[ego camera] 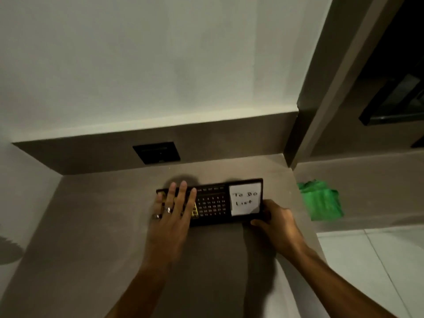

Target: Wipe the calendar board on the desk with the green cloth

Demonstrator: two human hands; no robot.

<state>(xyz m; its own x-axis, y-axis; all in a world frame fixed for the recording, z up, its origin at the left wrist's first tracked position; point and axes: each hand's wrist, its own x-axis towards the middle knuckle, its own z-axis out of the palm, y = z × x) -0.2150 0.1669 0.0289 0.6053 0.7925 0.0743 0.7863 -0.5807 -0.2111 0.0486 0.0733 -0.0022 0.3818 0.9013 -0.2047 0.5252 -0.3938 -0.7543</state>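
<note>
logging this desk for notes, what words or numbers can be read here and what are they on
"To Do List": handwritten on the white paper at the right end of the calendar board.
Numbers up to "31": date grid on the board, many blurred.
Month row above the grid: too blurred to read.
Wall socket: no readable text.

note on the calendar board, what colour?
White note, dark handwriting reading "To Do List", at the right end of the black calendar board. Head view, the only one.
</note>
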